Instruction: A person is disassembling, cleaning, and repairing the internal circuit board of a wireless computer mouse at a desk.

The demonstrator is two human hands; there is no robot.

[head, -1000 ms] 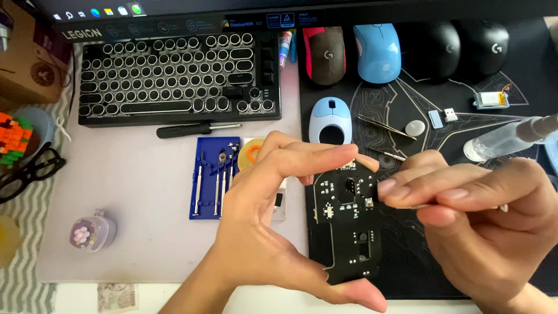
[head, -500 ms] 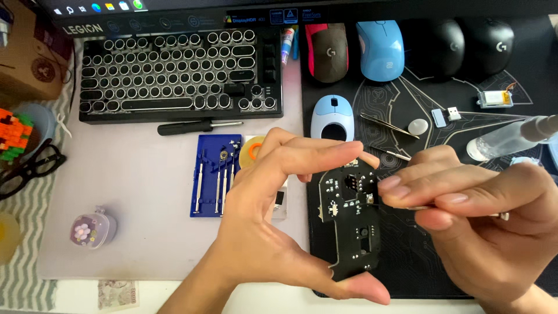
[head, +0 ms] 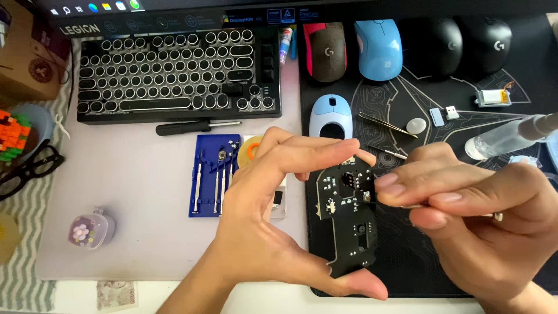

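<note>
Standing nearly upright above the black desk mat (head: 407, 273), the black mouse circuit board (head: 347, 221) has its long axis running from the top of the view toward the person. The left hand (head: 273, 203) pinches it end to end: fingertips curl over the far end, the thumb (head: 354, 285) props the near end. The right hand (head: 482, 215) lies just to the board's right, fingers clenched around a thin metal tool (head: 495, 216) that is mostly hidden; its fingertips (head: 392, 183) meet the board's right edge, so this hand is the one working on the board's face.

Behind the board a pale blue mouse shell (head: 330, 115) rests on the mat, with tweezers (head: 386, 124) beside it. A blue tray of small screwdrivers (head: 214, 183) lies just left of the left hand, a black-handled screwdriver (head: 195, 125) above it. Along the far edge sit a black round-key keyboard (head: 174, 72) and four mice: red-and-black, blue, two black. A small rectangular battery (head: 493, 96) with a yellow face lies far right, a clear bottle (head: 505, 135) below it. A brown cardboard box (head: 23, 58) occupies the upper left corner.
</note>
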